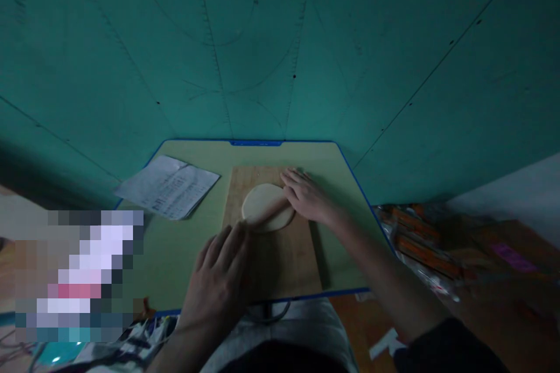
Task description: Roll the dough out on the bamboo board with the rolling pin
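A flat, pale round of dough (261,198) lies on a wooden board (284,262). Slantwise across it runs a slim wooden rolling pin (271,213), touching the dough. My left hand (223,262) is curled over the pin's near left end, which it hides, by the lower left of the dough. At the far right end, my right hand (308,195) bears on the pin with its palm and fingers over it, the fingertips reaching toward the board's top edge. Both hands cover parts of the pin.
The board rests on a pale green table (201,157) with a blue rim, against a green wall (262,41). Printed paper sheets (170,186) lie at the table's left. Plastic-wrapped orange packages (420,239) and a cardboard box (503,245) are on the right.
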A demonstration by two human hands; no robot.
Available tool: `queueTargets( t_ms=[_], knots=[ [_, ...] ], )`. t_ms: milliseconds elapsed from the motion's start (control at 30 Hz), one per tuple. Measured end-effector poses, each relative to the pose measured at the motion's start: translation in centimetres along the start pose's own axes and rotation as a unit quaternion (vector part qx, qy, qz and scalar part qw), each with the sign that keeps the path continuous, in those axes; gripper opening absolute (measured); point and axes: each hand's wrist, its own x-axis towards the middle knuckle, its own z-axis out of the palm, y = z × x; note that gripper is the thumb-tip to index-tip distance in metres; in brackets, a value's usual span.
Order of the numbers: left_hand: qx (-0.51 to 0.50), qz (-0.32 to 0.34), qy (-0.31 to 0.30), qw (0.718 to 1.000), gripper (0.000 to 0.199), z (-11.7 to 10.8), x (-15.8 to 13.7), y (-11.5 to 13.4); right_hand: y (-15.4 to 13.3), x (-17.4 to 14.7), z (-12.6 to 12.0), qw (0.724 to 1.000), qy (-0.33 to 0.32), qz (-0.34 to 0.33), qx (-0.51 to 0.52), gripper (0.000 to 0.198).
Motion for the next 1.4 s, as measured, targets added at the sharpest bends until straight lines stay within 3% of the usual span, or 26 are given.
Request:
queueTargets(
  t_ms=[100,167,233,367,467,567,667,800,967,1167,1300,1400],
  knots=[
    [-0.016,0.020,-0.007,1.000,0.059,-0.6,-0.2,0.9,0.7,-3.1,-0.3,1.000,0.010,-0.009,0.013,0.053],
    [-0.021,0.015,-0.007,1.000,0.050,-0.7,0.9,0.2,0.6,-2.9,-0.3,1.000,0.009,0.001,0.006,0.054],
    [-0.025,-0.019,-0.024,0.999,0.042,-0.7,2.6,-1.3,-0.1,-0.7,-0.1,1.000,0.007,0.022,-0.003,0.053],
    [-0.038,-0.107,-0.112,0.987,0.037,-0.1,5.0,-4.1,-2.3,5.4,0.1,0.996,0.010,0.083,-0.014,0.049],
    [-0.050,-0.081,-0.073,0.993,0.043,0.4,4.1,-3.6,-2.8,7.1,0.0,0.996,-0.010,0.087,-0.020,0.047],
    [-0.063,-0.013,-0.009,0.998,0.049,0.3,2.2,-1.0,-1.7,5.0,0.0,0.998,-0.031,0.056,-0.018,0.049],
    [-0.100,0.023,0.008,0.995,0.041,-0.7,1.6,1.8,0.2,1.2,-0.2,0.999,-0.029,0.034,0.008,0.051],
    [-0.128,0.025,0.025,0.991,0.032,-1.0,2.5,2.3,1.2,-1.2,-0.2,0.998,-0.012,0.047,0.029,0.053],
    [-0.092,-0.013,0.009,0.996,0.042,1.0,2.9,-2.1,-1.5,3.5,0.4,0.997,0.025,0.068,-0.027,0.047],
    [-0.129,-0.156,-0.019,0.979,0.047,2.1,3.1,-6.5,-5.5,10.5,0.3,0.991,0.095,0.087,-0.021,0.037],
    [-0.138,-0.181,-0.019,0.974,0.047,2.2,3.0,-5.9,-6.4,12.0,0.5,0.994,0.082,0.064,-0.037,0.035],
    [-0.143,-0.125,-0.037,0.981,0.046,2.0,2.7,-3.9,-5.9,11.2,0.7,0.995,0.057,0.044,-0.062,0.033]
  ],
)
